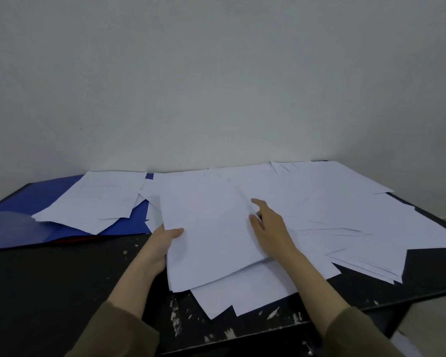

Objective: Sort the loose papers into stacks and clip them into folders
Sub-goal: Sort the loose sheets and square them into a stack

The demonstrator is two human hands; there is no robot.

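Observation:
Loose white papers [319, 202] lie scattered over the middle and right of the black table [49, 279]. A small stack of sheets [209, 228] sits on top of them near the front. My left hand [162, 243] grips that stack's left edge, thumb on top and fingers underneath. My right hand [268, 228] rests on the stack's right side with fingers spread and fairly straight. An open blue folder [23, 217] lies at the left, with several white sheets [98, 199] on it.
A plain white wall stands right behind the table. The table's front edge is chipped and runs near my sleeves. Papers overhang toward the right corner. A strip of pale floor [435, 323] shows at the lower right.

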